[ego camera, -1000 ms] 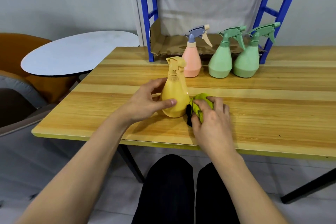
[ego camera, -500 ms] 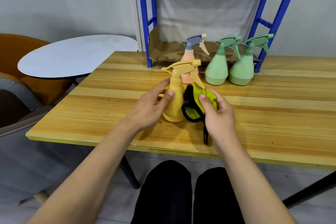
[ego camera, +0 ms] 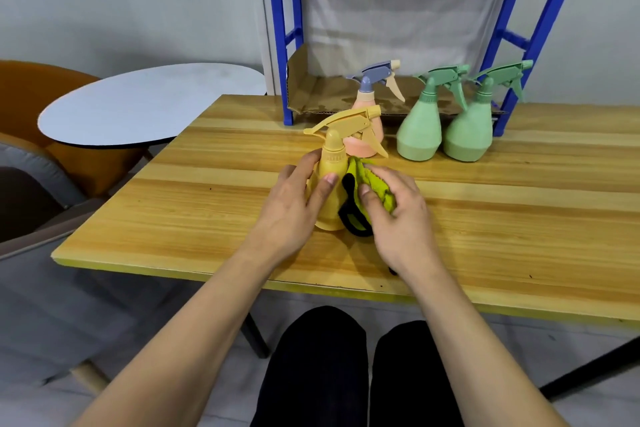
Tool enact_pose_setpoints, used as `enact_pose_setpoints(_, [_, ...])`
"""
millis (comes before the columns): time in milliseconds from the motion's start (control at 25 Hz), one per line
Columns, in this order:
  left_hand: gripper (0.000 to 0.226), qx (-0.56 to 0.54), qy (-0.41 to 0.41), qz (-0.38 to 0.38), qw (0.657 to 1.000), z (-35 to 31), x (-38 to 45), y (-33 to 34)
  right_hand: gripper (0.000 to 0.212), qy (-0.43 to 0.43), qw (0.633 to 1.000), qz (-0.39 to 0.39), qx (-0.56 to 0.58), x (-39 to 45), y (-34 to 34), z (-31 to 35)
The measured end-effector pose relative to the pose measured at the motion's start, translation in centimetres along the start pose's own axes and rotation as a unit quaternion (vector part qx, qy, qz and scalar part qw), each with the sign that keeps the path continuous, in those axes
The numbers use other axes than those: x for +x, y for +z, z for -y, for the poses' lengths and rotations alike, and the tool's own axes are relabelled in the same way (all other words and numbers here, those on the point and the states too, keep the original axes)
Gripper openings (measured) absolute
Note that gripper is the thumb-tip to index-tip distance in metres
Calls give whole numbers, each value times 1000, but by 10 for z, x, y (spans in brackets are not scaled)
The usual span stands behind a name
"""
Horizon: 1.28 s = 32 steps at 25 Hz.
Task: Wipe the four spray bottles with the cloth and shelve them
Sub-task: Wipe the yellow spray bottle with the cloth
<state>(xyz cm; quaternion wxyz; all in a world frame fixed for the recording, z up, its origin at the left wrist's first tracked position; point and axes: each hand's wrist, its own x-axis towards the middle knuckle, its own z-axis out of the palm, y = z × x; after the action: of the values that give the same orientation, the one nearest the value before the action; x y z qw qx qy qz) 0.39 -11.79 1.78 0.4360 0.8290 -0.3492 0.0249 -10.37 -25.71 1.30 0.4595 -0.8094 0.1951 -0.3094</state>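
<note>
A yellow spray bottle (ego camera: 333,166) stands on the wooden table (ego camera: 502,218), its trigger pointing right. My left hand (ego camera: 294,208) grips its body from the left, thumb across the front. My right hand (ego camera: 398,215) holds a yellow-green cloth with black trim (ego camera: 360,180) pressed against the bottle's right side. Behind them stand a pink bottle with a grey-blue head (ego camera: 372,104) and two green bottles (ego camera: 420,128) (ego camera: 471,132), side by side near the table's back edge.
A blue metal shelf rack (ego camera: 287,35) rises behind the table, with a cardboard liner (ego camera: 311,94) on its lowest level. A white oval side table (ego camera: 149,100) and an orange chair (ego camera: 31,87) stand to the left. My knees are below the table's front edge.
The yellow bottle has turned so its trigger points right. My right hand lifted the cloth off the table and brought it up against the bottle's side.
</note>
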Motion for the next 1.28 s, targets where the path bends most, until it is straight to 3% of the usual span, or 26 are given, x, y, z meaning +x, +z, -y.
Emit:
enact_pose_setpoints(200, [49, 1, -27, -63, 998, 7, 8, -1, 39, -48, 973, 60, -216, -5, 3, -22])
enact_pose_setpoints(400, [49, 29, -42, -141, 989, 15, 37, -2, 38, -59, 953, -29, -297, 5, 1, -28])
enact_pose_setpoints(600, [56, 62, -109, -171, 977, 22, 97, 16, 41, -81, 947, -14, -310, 9, 8, -42])
enact_pose_setpoints(920, [58, 74, -143, -194, 968, 26, 165, 44, 43, -64, 950, 9, -307, 31, 11, -52])
enact_pose_setpoints(1200, [72, 16, -167, -130, 977, 28, 143, 31, 43, -49, 959, 43, -276, 28, 4, -48])
enact_pose_setpoints(1280, [62, 42, -163, -127, 978, 25, 113, 27, 47, -23, 970, 56, -234, 29, -2, -43])
